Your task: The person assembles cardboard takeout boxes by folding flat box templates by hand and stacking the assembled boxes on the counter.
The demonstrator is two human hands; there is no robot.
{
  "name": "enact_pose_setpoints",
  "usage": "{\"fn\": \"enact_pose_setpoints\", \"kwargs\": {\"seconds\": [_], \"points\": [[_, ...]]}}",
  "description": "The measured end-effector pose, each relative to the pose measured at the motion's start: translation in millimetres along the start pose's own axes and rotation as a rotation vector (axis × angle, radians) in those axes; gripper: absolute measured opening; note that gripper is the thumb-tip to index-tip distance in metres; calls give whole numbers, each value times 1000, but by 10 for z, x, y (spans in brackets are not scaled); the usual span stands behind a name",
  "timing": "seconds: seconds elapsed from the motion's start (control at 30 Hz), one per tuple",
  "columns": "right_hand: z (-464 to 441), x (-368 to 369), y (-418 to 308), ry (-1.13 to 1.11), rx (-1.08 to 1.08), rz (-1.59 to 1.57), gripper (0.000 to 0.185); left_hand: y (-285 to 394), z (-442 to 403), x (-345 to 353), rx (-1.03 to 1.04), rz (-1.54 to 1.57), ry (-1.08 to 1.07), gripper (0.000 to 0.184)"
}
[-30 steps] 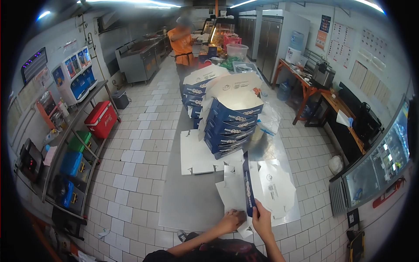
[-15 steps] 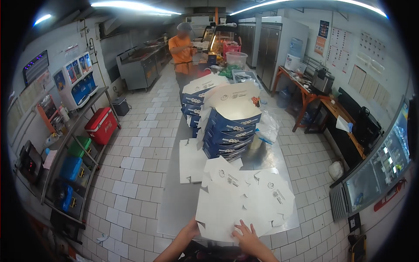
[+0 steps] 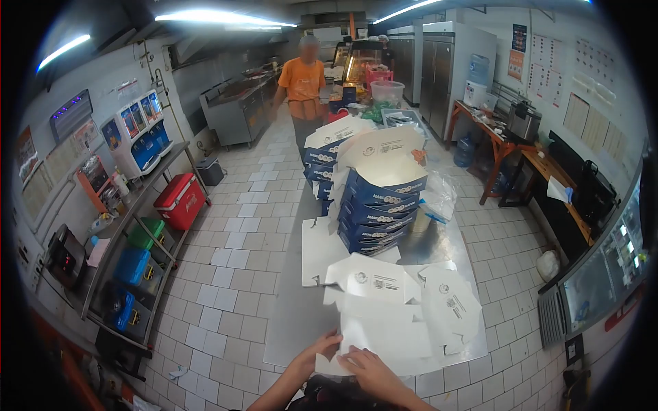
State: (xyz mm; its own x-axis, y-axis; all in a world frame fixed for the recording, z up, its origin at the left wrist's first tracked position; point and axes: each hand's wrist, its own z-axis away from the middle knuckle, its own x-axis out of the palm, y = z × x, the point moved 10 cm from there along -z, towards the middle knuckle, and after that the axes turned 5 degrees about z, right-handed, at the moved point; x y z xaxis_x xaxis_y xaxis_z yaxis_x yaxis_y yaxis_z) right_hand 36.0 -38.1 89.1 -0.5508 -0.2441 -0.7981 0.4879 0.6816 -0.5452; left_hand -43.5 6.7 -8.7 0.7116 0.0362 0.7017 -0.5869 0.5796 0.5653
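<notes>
A white cardboard blank lies near the front edge of the metal table, its printed flap pointing away from me. My left hand is at its near left corner, fingers bent against the edge. My right hand rests on the near edge of the same blank, fingers apart. Another printed white blank lies to the right, partly under the first. Beyond them stands a tall stack of blue and white boxes, with a second stack behind it on the left. White flat cardboard lies beside the stacks.
A person in an orange shirt stands beyond the table on the left. Plastic bags and a clear tub are farther along it. Shelving with a red cooler is at left; a wooden table is at right.
The blank in front of me has gone from folded upright, blue side showing, to lying flat, and its near part has shifted. Both hands moved left along its near edge. The person in orange turned and lowered their arms.
</notes>
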Motion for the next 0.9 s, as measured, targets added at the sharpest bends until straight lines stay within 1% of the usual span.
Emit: {"fn": "enact_pose_setpoints", "kwargs": {"seconds": [0.03,0.07,0.1,0.13,0.17,0.23,0.27,0.33,0.37,0.4,0.43,0.47,0.5,0.53,0.57,0.6,0.63,0.67,0.7,0.73,0.77,0.83,0.87,0.9], "points": [[29,73,-7,-54,-56,76,43,-17,-37,-16,1,3,1,56],[68,100,26,-58,-58,77,43,-85,-67,-64,-49,-82,51,60],[104,147,47,-88,-63,101,39,-137,-84,-91,-100,-168,101,63],[128,186,57,-117,-67,125,35,-130,-70,7,-119,-118,109,61],[153,192,42,-119,-69,126,35,-191,-107,-4,-118,-115,109,61],[183,137,31,-90,6,211,36,-265,-142,131,-99,-66,11,65],[195,184,19,-94,5,213,36,-307,-125,124,-144,-103,28,70],[238,203,59,4,69,181,39,-426,-232,10,-122,-143,32,73],[253,234,44,0,65,188,39,-468,-292,-51,-101,-187,39,75],[268,268,50,-17,85,204,37,-406,-254,3,-134,-210,61,77],[274,294,59,-34,106,219,35,-351,-203,118,-129,-204,57,77],[266,311,43,-39,104,225,35,-295,-137,177,-110,-149,112,76],[257,239,-25,54,67,178,28,-275,-97,177,-93,-93,168,75],[271,148,-72,148,29,131,23,-365,-177,69,-92,-87,166,75],[275,105,-53,143,29,135,23,-482,-323,-123,-47,40,144,69],[266,94,-96,83,-44,184,23,-458,-336,-118,-3,166,122,64],[277,115,-150,24,-115,233,26,-465,-317,-142,-4,170,118,64],[298,121,-144,22,-112,239,26,-444,-298,-57,1,275,8,59],[319,115,-146,46,-121,159,24,-392,-257,100,7,377,-105,56],[340,100,-157,72,-130,80,26,-396,-263,101,47,318,-56,50],[379,107,-183,74,-128,86,26,-444,-249,95,45,317,-64,50],[383,121,-133,21,-67,-17,27,-580,-304,5,-22,203,-4,44],[428,182,-123,87,-175,105,24,-569,-354,-36,0,163,46,39],[414,189,-93,92,-181,121,24,-522,-307,3,15,129,103,35]]}}
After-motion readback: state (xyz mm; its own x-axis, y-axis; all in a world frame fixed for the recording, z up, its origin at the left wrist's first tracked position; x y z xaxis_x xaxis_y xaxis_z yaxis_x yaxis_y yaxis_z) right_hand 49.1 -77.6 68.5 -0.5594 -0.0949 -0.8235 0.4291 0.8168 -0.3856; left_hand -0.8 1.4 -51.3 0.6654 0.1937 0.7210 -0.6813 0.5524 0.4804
